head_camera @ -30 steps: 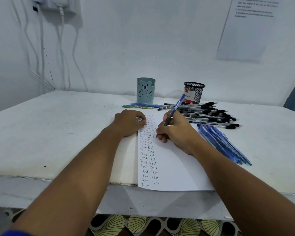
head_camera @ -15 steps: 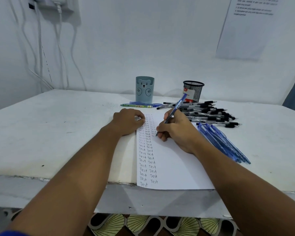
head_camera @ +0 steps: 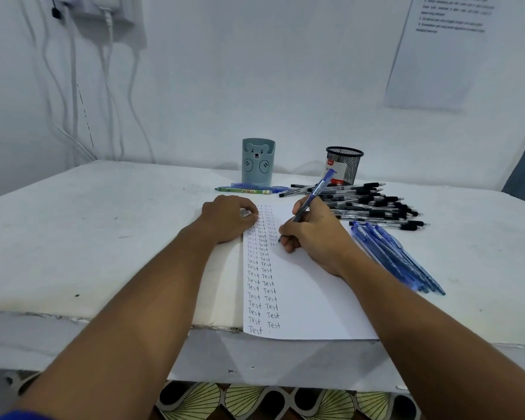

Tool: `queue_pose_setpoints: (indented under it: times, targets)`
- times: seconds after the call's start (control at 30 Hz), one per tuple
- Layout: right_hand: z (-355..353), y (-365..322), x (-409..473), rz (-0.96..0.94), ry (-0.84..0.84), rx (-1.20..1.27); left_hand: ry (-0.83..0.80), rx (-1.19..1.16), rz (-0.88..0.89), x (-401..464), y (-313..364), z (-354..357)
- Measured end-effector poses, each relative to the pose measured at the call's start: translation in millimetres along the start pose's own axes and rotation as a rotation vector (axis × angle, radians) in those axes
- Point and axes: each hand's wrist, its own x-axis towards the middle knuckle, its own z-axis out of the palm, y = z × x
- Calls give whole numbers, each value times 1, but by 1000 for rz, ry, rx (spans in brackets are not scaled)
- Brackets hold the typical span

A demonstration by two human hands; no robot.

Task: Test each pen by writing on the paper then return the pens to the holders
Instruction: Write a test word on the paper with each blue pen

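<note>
A white sheet of paper [head_camera: 303, 298] lies on the table with columns of the handwritten word "Test". My right hand [head_camera: 312, 234] grips a blue pen [head_camera: 315, 192], its tip touching the paper beside the third column. My left hand [head_camera: 228, 218] rests with curled fingers on the paper's upper left edge, holding it down. A blue-grey bear holder [head_camera: 257, 162] and a black mesh holder [head_camera: 343, 165] stand at the back. A pile of black pens [head_camera: 373, 204] and a bundle of blue pens [head_camera: 397, 256] lie to the right.
A green pen [head_camera: 244, 191] and a blue pen [head_camera: 261, 187] lie in front of the bear holder. Cables hang on the wall at the left. A printed sheet [head_camera: 443, 50] is stuck on the wall at the right. The white table [head_camera: 88, 237] ends near me.
My right hand has shifted slightly along the paper while writing with the blue pen. My left hand has stayed on the paper's edge.
</note>
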Motion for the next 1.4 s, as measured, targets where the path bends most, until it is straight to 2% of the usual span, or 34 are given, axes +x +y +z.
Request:
queue_pose_setpoints:
  times: [0.33,0.5,0.67,0.93,1.07,1.23,1.4]
  targets:
    - [-3,-3,-2,40,-36,74,4,-7,-3,0,-1,1]
    - [0,-4,-2,10,-22,9,8,-12,-6,1,-1,1]
    - [-6,-5,0,47,43,258,6,-12,-8,0,-1,0]
    - [-7,-14,4,19,253,424,18,-8,-6,0,1,0]
    - [-8,-18,3,33,254,539,112,-77,13,2,-2,2]
    - [-7,-16,4,32,269,419,243,-111,19,2,0,1]
    - [-8,-10,9,38,288,360,260,-65,16,9,-3,3]
